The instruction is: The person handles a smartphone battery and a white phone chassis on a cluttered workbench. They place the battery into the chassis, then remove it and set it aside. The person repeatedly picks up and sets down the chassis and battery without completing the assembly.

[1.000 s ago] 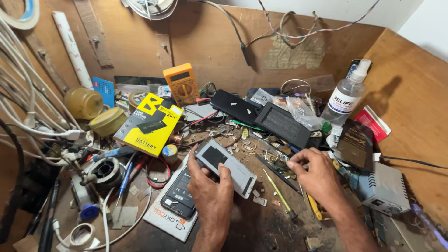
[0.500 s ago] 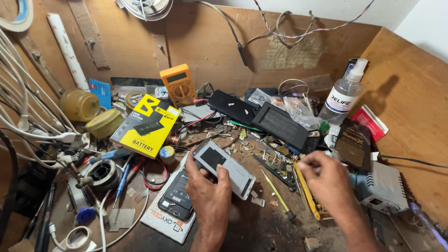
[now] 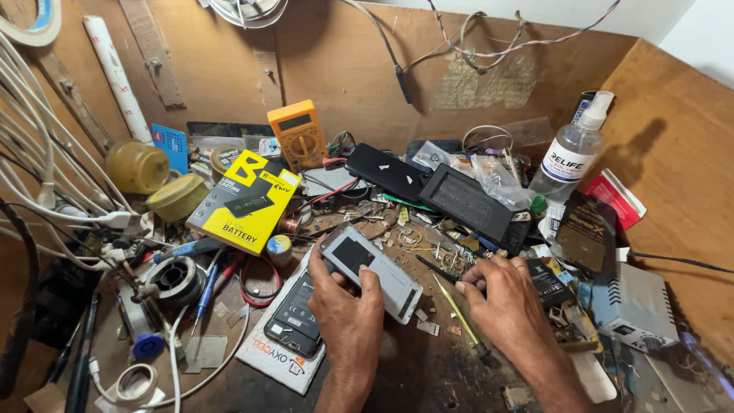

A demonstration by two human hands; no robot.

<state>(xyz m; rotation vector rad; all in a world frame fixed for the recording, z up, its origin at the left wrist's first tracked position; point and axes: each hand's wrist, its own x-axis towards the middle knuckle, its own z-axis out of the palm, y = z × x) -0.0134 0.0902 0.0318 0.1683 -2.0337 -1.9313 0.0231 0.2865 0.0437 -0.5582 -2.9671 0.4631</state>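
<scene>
Left hand [image 3: 348,302] closed around a grey phone back panel [image 3: 372,270], thumb across near edge, fingers under left end; panel tilted, inner side up, dark square patch near its far-left end, held just above bench. Right hand [image 3: 501,294] palm down on clutter right of panel, fingers curled onto small parts; nothing clearly pinched, cannot tell if anything held. Slim yellow-handled tool [image 3: 459,315] lying between the hands, just left of right hand, untouched.

Progress, judged: panel already off and in hand, so opening looks done; tool not picked up, no part seated in panel, so fitting or cleaning work looks mostly left.

Outward: dark phone [image 3: 294,320] flat on white printed card [image 3: 279,359], just left of left wrist. Yellow-and-black battery box [image 3: 245,200] farther left. Orange multimeter [image 3: 298,139] upright against far wall. Two black slabs [image 3: 428,190] far centre, angled, resting on loose wires and scraps. Clear spray bottle [image 3: 572,153] far right, upright. Grey power adapter [image 3: 631,306] right of right hand. Solder spool [image 3: 174,279] and blue-handled tweezers [image 3: 205,284] at left, white cables [image 3: 46,199] far left. Wooden bench [image 3: 413,375] bare only near centre.
</scene>
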